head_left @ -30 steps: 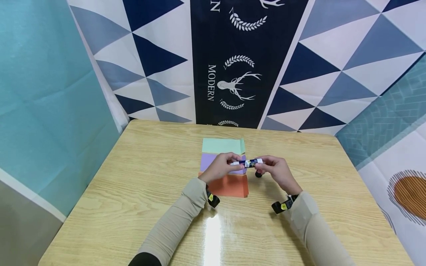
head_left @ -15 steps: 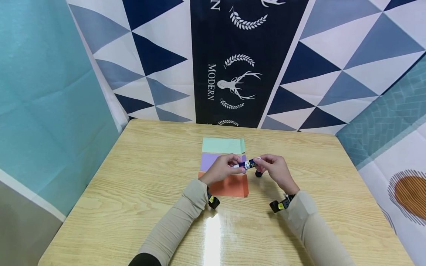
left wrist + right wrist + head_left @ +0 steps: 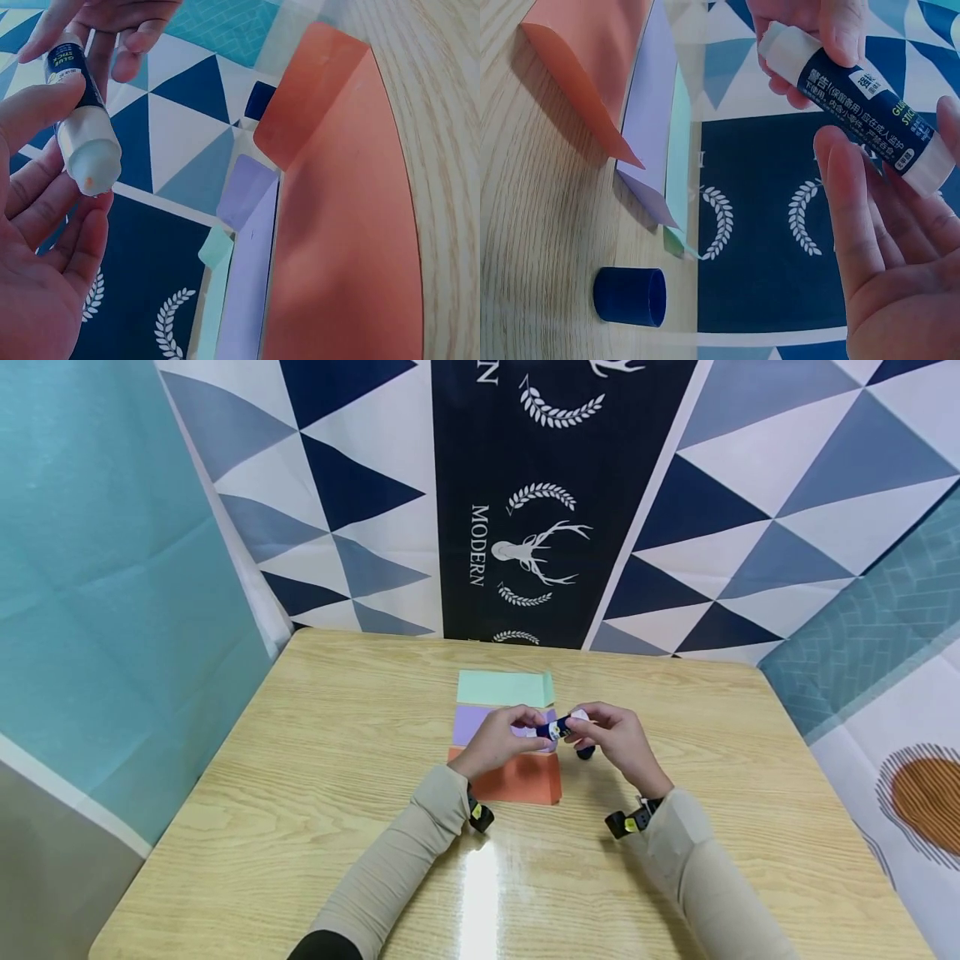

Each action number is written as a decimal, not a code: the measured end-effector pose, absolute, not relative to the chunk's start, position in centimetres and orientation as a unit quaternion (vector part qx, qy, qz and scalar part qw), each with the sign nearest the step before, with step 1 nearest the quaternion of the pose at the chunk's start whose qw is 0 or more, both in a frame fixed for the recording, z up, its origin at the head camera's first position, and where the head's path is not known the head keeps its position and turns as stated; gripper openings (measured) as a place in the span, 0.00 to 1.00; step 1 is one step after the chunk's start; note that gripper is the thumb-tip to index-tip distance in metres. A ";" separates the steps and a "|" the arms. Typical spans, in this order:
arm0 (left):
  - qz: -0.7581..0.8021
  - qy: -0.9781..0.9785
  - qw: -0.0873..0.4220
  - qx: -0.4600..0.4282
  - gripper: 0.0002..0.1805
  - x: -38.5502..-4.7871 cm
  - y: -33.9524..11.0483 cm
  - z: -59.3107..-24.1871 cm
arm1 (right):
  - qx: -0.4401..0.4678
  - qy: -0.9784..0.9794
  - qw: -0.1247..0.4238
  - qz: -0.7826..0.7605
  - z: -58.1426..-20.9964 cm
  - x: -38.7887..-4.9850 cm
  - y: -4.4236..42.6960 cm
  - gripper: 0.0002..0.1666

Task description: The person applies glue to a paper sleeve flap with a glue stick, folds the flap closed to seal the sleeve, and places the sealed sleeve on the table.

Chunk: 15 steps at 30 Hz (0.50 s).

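Both hands hold one uncapped glue stick (image 3: 870, 105) above the papers. My left hand (image 3: 501, 741) grips its glue end between thumb and fingers; the whitish glue tip (image 3: 96, 171) shows in the left wrist view. At the white base, my right hand (image 3: 618, 742) pinches the tube with thumb and fingers. The dark blue cap (image 3: 630, 296) lies on its side on the table below the right hand. Under the hands lie an orange paper (image 3: 517, 779), a purple paper (image 3: 468, 725) and a mint green paper (image 3: 498, 688), each with a folded flap at its right end.
The wooden table (image 3: 315, 760) extends around the papers. A patterned cloth (image 3: 360, 485) with triangles and a black deer panel hangs behind it. A teal cloth (image 3: 112, 568) hangs at the left.
The right hand has shifted slightly left and up, and its fingers have changed position on the base of the glue stick. The glue stick now tilts up toward the right. The papers stay put.
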<state>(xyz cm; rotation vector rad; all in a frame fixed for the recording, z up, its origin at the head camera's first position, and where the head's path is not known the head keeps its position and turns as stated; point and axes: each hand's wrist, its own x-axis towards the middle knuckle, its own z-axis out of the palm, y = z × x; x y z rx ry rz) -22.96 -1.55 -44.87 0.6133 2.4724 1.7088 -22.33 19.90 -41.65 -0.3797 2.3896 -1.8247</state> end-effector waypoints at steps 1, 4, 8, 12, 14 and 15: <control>0.552 0.809 0.032 0.200 0.17 -22.9 -1.5 -44.8 | -0.129 0.786 0.059 -0.602 -41.6 -22.3 19.9 0.23; 0.540 0.817 0.019 0.200 0.17 -22.9 -1.5 -44.8 | -0.137 0.783 0.067 -0.603 -41.6 -22.2 19.8 0.23; 0.528 0.825 0.008 0.202 0.17 -22.8 -1.4 -44.8 | -0.152 0.785 0.075 -0.595 -41.6 -22.2 19.8 0.22; 0.523 0.826 -0.004 0.210 0.16 -22.7 -1.3 -45.1 | -0.169 0.796 0.083 -0.575 -41.6 -22.2 19.9 0.23; 0.521 0.826 -0.011 0.216 0.15 -22.7 -1.3 -45.2 | -0.172 0.803 0.083 -0.565 -41.7 -22.1 19.9 0.23; 0.519 0.826 -0.015 0.221 0.15 -22.7 -1.3 -45.3 | -0.173 0.806 0.083 -0.560 -41.7 -22.1 19.9 0.23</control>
